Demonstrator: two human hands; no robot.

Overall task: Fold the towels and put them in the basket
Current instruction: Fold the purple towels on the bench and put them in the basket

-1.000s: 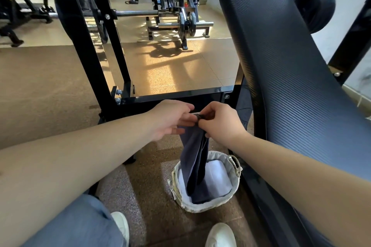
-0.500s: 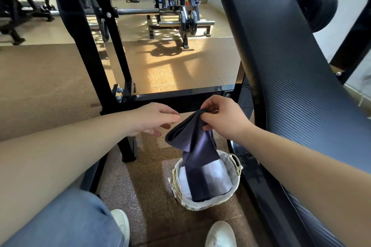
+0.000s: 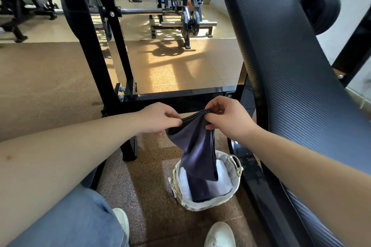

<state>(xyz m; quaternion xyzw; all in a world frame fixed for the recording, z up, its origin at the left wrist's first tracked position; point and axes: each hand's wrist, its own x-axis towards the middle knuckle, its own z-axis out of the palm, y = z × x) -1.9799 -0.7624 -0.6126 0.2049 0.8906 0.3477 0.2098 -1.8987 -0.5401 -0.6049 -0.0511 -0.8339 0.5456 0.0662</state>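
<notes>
Bench [image 3: 291, 86] pad, large, crowds the right of the grip. Black frame [image 3: 180, 96] crossbar runs just beyond it. Speckled floor [image 3: 50, 86] lies open to the left and below.

Left hand [image 3: 158, 118] and right hand [image 3: 226, 118] are close together, both pinching the top edge of the dark towel [image 3: 194, 146]. The towel hangs folded, its lower end over the basket [image 3: 236, 182] directly beneath. A white towel [image 3: 222, 174] and dark cloth lie inside. A white shoe [image 3: 219, 234] sits nearer than the basket.
</notes>
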